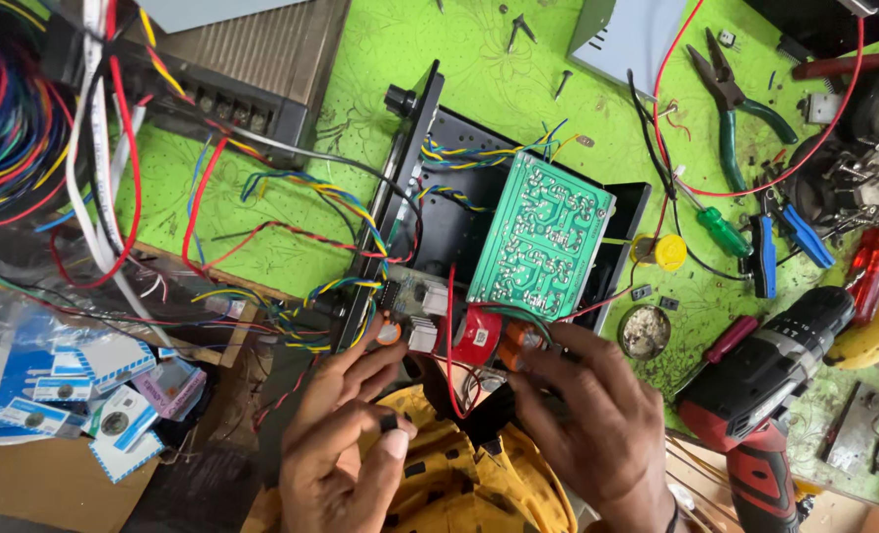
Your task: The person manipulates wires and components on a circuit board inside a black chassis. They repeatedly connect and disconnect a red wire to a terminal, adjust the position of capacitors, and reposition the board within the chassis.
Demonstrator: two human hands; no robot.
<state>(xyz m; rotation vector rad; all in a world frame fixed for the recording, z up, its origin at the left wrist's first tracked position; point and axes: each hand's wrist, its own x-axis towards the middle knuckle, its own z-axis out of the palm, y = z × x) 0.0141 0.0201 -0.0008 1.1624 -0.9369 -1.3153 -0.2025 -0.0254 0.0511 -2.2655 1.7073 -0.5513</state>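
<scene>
Hands [459, 424] touching black chassis [459, 222] near edge.

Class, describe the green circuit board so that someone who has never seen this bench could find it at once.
Start at the open black metal chassis in the middle of the green-covered workbench. The green circuit board lies tilted over its right half, just above the person's right hand. It is the only flat green rectangle covered in pale solder tracks; the wires and pliers nearby look nothing like it.
</scene>
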